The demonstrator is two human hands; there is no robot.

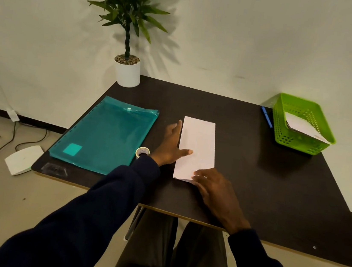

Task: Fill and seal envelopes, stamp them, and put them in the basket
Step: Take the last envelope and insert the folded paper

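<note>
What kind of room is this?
Probably a small office or work corner: a dark desk, a teal document folder, and a green basket holding envelopes.

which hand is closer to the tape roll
Left. The left hand sits right beside the tape roll, wrist almost touching it; the right hand rests on the near end of the white paper, farther right.

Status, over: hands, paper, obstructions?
Left hand flat, thumb on white paper. Right hand fingers pressing its near end. Paper flat on table, green basket far right. Tape roll by left wrist.
</note>
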